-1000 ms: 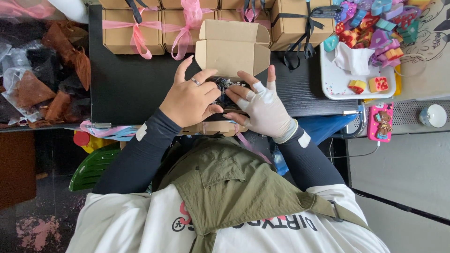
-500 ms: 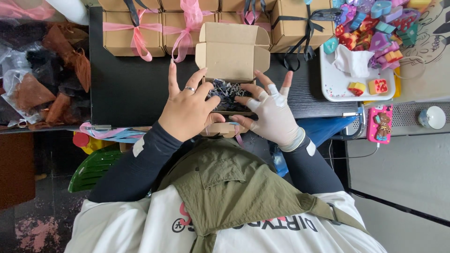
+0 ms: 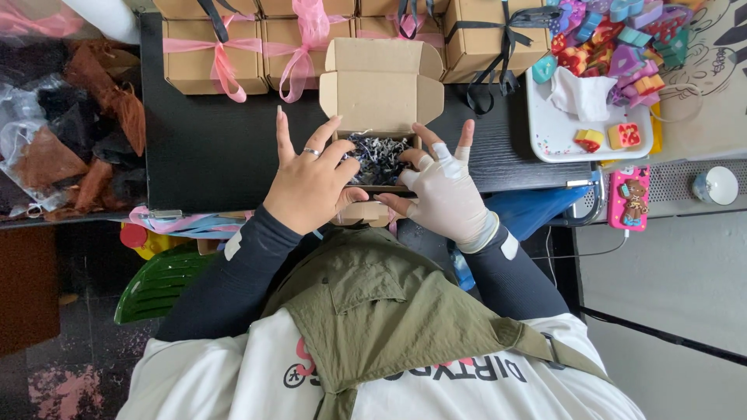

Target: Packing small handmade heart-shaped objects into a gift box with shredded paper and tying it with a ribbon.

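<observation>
An open cardboard box [image 3: 379,101] sits on the black surface [image 3: 210,148], its lid flaps up, dark shredded paper filling [image 3: 377,159] inside. The left hand [image 3: 309,185], ringed, rests on the box's left edge, its grip spread. The right hand [image 3: 443,194], in a pale fingerless glove, has its grip spread too, fingertips touching the filling. Behind stand ribboned boxes [image 3: 214,54]; a white tray [image 3: 572,136] lies to the right.

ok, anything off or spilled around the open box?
Nothing spilled. The shredded paper sits inside the open cardboard box. Only oddity: the right hand wears a pale fingerless glove; the left hand is bare.
</observation>
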